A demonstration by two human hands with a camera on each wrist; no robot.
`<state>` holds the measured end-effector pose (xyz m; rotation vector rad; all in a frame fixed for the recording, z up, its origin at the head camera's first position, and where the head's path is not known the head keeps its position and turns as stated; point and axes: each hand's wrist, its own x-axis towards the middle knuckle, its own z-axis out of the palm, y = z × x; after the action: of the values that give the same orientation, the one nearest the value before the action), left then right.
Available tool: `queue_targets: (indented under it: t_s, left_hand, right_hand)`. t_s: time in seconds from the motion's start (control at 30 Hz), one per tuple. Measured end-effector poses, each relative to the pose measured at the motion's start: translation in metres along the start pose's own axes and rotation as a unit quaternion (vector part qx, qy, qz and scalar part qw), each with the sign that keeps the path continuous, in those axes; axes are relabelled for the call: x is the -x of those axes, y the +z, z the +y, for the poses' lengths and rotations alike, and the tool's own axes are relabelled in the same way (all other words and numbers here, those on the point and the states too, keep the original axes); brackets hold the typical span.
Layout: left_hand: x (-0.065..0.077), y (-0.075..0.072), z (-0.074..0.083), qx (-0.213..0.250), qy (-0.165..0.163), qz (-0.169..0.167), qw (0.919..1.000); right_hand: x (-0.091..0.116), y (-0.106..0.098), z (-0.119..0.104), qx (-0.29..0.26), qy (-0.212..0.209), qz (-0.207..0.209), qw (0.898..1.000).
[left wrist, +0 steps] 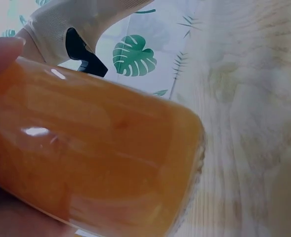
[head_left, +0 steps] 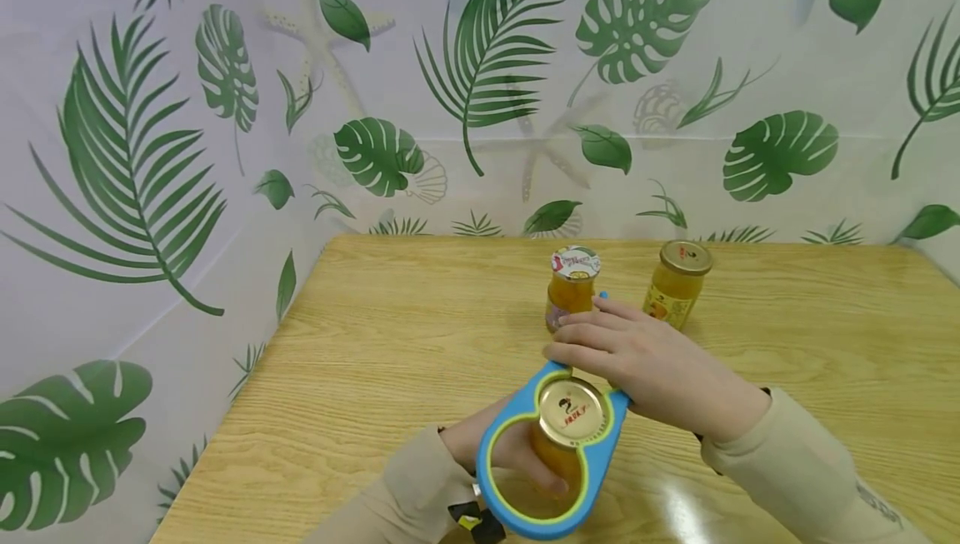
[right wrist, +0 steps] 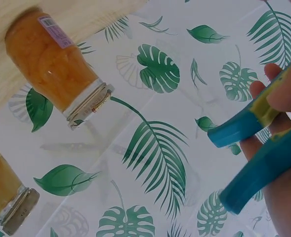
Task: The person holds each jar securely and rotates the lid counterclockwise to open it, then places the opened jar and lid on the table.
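Observation:
My left hand (head_left: pixel 519 448) holds a glass jar of orange fruit (left wrist: pixel 110 148) over the table, its thumb along one side. The jar's gold lid (head_left: pixel 572 412) sits within the narrower opening of a blue jar opener (head_left: pixel 603 467) with a yellow-green lining. Below that opening, the opener's larger ring frames the jar body and my left thumb. My right hand (head_left: pixel 645 365) grips the opener's two handles (right wrist: pixel 256 168) at the far end. In the right wrist view the handle ends stand a little apart, fingers around them. The left fingers are partly hidden under the jar.
Behind the hands on the wooden table (head_left: pixel 405 302) stands a jar with a white patterned lid (head_left: pixel 575 263). To its right is a gold-lidded jar with a yellow label (head_left: pixel 678 277), partly behind the right hand. A leaf-print sheet (head_left: pixel 480 94) hangs along the back and left.

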<state>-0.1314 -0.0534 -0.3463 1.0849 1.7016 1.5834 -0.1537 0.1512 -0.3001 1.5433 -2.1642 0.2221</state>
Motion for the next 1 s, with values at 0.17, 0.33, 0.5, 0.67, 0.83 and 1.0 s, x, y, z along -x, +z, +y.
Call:
queue_targets:
  t_s: [0.17, 0.33, 0.5, 0.67, 0.83, 1.0]
  left_hand:
    - [-0.002, 0.0, -0.012, 0.019, 0.015, -0.01, 0.9997]
    - [-0.002, 0.002, -0.008, -0.001, 0.024, -0.013, 0.9996]
    - [0.0, 0.003, -0.005, 0.014, 0.012, -0.013, 0.9998]
    - [-0.001, 0.003, -0.012, -0.001, 0.018, -0.01, 0.9998]
    - [-0.003, 0.0, -0.025, -0.007, 0.026, -0.006, 0.9996]
    - [-0.006, -0.003, -0.038, -0.022, 0.034, -0.005, 0.9992]
  right_hand:
    - [0.0, -0.001, -0.001, -0.005, -0.02, 0.016, 1.0]
    - [0.001, -0.001, -0.001, -0.011, -0.02, 0.015, 1.0]
    - [0.002, -0.001, -0.002, -0.02, -0.016, 0.014, 1.0]
    - [0.003, 0.0, -0.002, -0.026, -0.017, 0.02, 0.999]
    - [0.002, 0.001, -0.002, -0.027, -0.019, 0.026, 0.999]
    - [0.002, 0.001, -0.001, -0.03, -0.017, 0.024, 0.999]
